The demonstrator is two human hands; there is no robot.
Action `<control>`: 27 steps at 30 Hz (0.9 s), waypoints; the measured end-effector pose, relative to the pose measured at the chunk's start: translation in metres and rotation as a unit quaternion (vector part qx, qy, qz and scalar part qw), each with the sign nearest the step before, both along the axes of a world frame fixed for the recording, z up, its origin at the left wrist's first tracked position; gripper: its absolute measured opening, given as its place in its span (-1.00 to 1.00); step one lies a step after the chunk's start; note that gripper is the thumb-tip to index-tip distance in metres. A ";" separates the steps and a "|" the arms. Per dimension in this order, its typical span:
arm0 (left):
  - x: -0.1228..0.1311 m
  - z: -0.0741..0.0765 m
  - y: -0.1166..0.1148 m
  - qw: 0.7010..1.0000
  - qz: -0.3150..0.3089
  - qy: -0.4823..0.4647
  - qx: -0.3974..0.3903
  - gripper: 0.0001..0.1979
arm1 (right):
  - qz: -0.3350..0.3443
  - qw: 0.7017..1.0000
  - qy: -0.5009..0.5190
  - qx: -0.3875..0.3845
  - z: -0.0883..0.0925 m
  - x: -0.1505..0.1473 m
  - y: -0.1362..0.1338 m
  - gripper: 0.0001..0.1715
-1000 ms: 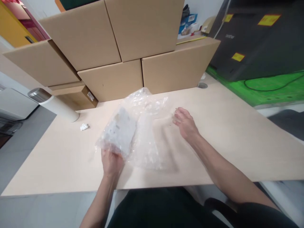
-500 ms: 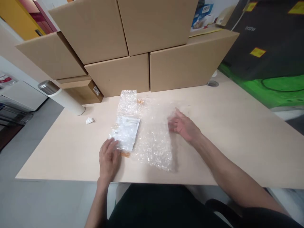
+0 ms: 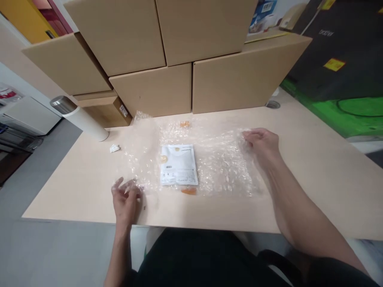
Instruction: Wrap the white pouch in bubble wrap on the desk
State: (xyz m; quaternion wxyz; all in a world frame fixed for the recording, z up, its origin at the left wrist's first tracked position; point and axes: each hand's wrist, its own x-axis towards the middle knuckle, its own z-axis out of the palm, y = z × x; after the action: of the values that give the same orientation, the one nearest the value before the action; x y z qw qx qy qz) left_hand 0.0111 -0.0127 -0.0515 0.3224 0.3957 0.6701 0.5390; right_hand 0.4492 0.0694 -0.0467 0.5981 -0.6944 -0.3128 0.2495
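A clear sheet of bubble wrap (image 3: pixel 221 167) lies spread flat on the pale wooden table (image 3: pixel 314 187). On its middle rests a small white printed pouch (image 3: pixel 178 165). My left hand (image 3: pixel 125 199) pinches the sheet's near left edge. My right hand (image 3: pixel 263 145) holds its far right edge with curled fingers. Small orange tape bits lie just below the pouch (image 3: pixel 188 191) and at the sheet's far edge (image 3: pixel 184 124).
Several cardboard boxes (image 3: pixel 167 67) are stacked along the back of the table. A white tumbler with a steel lid (image 3: pixel 79 118) lies on its side at the left, with a crumpled white scrap (image 3: pixel 114 148) beside it. A black machine (image 3: pixel 338 52) stands at the right.
The bubble wrap, bunched a second ago, has been pulled out flat. My hands moved apart to its left and right edges. The pouch now lies face up in the middle.
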 end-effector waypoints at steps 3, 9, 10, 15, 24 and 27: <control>0.001 -0.004 -0.006 0.979 0.046 0.185 0.066 -0.13 | -0.042 0.984 -0.167 0.036 0.009 0.001 -0.008 -0.76; 0.029 0.012 -0.008 0.895 -0.036 0.421 0.146 -0.71 | 0.213 0.971 -0.110 0.018 0.027 -0.062 -0.026 -0.68; 0.035 0.014 -0.006 0.889 -0.089 0.434 0.118 -0.70 | 0.277 0.957 -0.079 -0.032 0.026 -0.075 -0.026 -0.65; 0.063 0.013 0.009 0.854 -0.228 0.468 0.014 -0.55 | 0.415 0.896 -0.053 -0.148 0.013 -0.115 -0.024 -0.66; 0.066 0.015 0.012 0.949 -0.232 0.212 -0.009 -0.53 | 0.403 0.894 0.160 -0.114 0.020 -0.141 -0.027 -0.29; 0.047 0.021 0.013 0.959 -0.189 0.212 -0.002 -0.52 | 0.419 0.883 0.181 -0.114 0.026 -0.164 -0.024 -0.29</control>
State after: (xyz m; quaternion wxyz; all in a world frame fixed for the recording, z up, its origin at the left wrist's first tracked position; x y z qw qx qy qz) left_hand 0.0576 0.0005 -0.0310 0.2695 0.6199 0.6372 0.3702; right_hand 0.2849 0.0454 -0.0211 0.4010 -0.5049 -0.4300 0.6320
